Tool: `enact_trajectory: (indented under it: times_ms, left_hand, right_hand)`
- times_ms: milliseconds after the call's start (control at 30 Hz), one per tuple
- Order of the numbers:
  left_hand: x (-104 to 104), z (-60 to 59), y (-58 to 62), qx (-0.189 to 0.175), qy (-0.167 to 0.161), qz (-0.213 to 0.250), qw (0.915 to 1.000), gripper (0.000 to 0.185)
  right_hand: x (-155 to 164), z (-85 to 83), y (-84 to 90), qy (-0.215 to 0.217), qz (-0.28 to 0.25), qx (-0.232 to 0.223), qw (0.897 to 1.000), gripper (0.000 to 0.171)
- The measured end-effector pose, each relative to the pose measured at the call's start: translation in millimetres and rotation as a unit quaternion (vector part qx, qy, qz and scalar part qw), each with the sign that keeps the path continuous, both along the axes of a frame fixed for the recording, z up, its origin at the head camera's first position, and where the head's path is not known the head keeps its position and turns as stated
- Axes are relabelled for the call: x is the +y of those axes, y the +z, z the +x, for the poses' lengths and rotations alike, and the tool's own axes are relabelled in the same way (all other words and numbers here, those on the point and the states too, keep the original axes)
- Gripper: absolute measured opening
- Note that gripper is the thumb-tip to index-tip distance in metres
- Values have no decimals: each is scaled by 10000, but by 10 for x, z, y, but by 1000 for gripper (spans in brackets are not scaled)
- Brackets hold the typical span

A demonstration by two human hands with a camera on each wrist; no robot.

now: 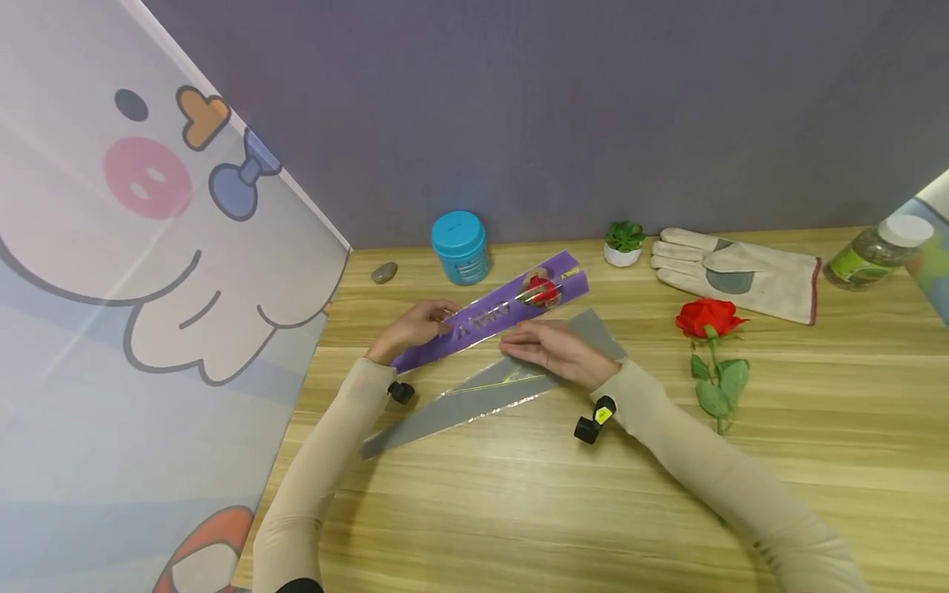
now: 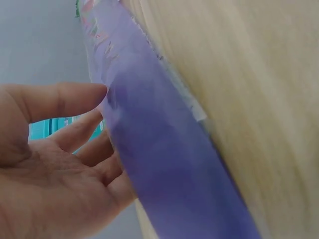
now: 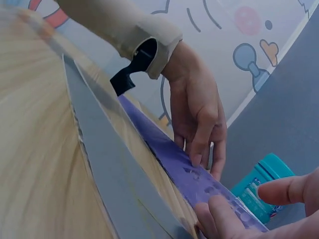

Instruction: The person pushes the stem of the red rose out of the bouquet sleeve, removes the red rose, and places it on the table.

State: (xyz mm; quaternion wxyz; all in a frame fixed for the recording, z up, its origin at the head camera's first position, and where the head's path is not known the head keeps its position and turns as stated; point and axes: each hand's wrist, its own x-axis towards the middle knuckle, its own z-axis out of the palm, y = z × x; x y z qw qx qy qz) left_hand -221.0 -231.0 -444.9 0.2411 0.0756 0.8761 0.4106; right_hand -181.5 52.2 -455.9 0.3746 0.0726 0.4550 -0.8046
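On the wooden table [image 1: 519, 511], a purple sleeve [image 1: 493, 311] with a red rose inside lies diagonally, just behind a grey sleeve [image 1: 474, 399]. The left hand [image 1: 417, 323] presses relaxed fingers on the purple sleeve's lower part, gripping nothing. The right hand [image 1: 552, 350] rests flat across both sleeves, fingertips [image 3: 214, 201] touching the purple one.

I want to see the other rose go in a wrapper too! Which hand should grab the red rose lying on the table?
Probably the right hand. The loose rose lies on its side of the table, close by. The left hand is farther off and rests on the purple sleeve, steadying it.
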Motion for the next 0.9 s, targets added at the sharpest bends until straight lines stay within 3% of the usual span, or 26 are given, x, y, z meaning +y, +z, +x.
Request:
enact_trajectory:
  times_ms: [200, 467, 700, 900]
  left_hand:
    - [22, 8, -17, 19, 71, 164, 9998, 42]
    - [39, 29, -52, 24, 97, 407, 9991, 41]
    - [46, 60, -29, 231, 30, 781, 9967, 41]
    - [79, 88, 15, 184, 87, 894, 9958, 41]
  right_hand:
    - [-26, 17, 2, -231, -134, -212, 9994, 33]
    - [-65, 43, -5, -408, -107, -165, 9990, 17]
    - [-81, 58, -19, -450, -154, -107, 9988, 24]
    - [-95, 70, -39, -425, -26, 88, 9991, 39]
